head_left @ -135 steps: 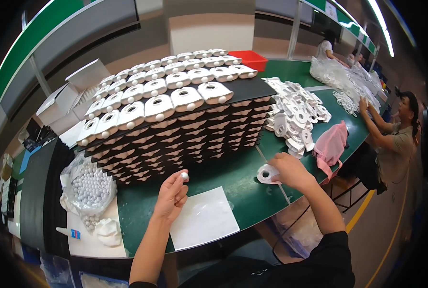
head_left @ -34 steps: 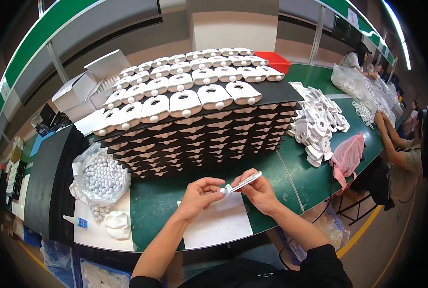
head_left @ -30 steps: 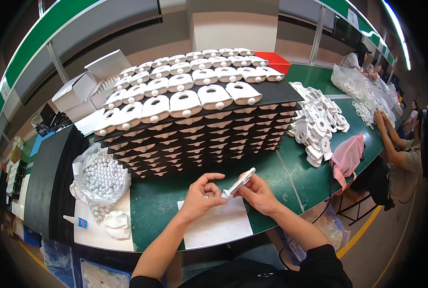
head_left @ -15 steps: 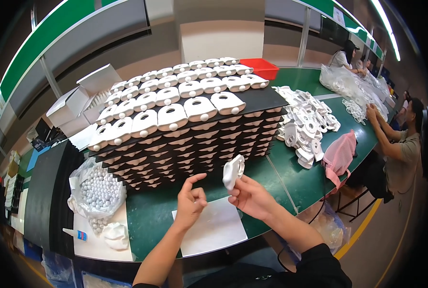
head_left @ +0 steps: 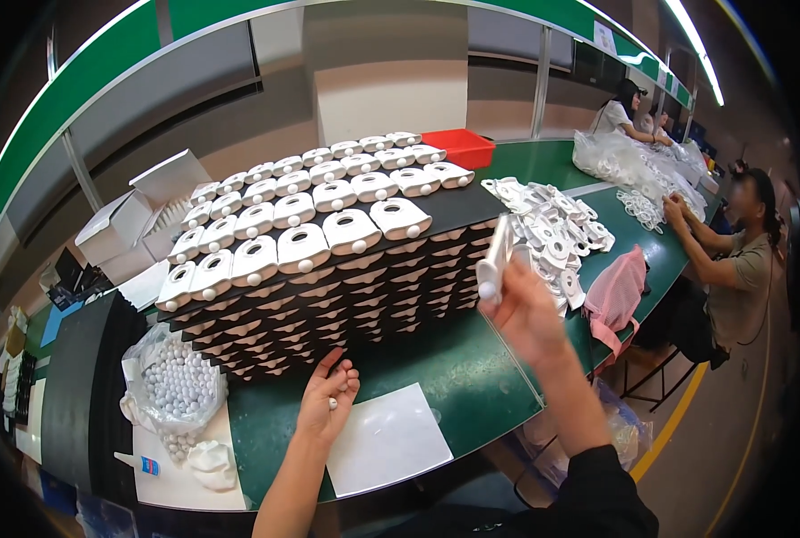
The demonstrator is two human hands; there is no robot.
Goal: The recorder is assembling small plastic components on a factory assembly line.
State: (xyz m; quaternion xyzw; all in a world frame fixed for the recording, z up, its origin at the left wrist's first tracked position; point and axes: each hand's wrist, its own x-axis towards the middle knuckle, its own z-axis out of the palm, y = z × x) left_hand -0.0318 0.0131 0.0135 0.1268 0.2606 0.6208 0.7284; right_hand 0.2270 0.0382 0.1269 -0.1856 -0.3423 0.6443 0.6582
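My right hand (head_left: 530, 309) is raised beside the right end of the stack, slightly blurred. It grips a white plastic piece (head_left: 499, 255) held on edge, with a small white ball (head_left: 487, 290) at its lower end. My left hand (head_left: 326, 399) hovers low in front of the stack, fingers curled, and a small white ball (head_left: 333, 403) shows among them. Rows of similar white pieces (head_left: 302, 247), each with a round hole and a ball at the front, lie on top of the layered black boards (head_left: 458, 211). More pieces show between the lower layers.
A bag of white balls (head_left: 180, 381), a glue bottle (head_left: 140, 463) and a crumpled white cloth (head_left: 212, 464) sit at left. Loose white pieces (head_left: 552, 233) are heaped at right, near a pink mesh bag (head_left: 617, 287). White paper (head_left: 389, 439) lies in front. A co-worker (head_left: 741, 260) sits at right.
My right hand has lifted the white piece up and to the right, turning it on edge. My left hand has shifted slightly left and down, and a ball now shows in its fingers.
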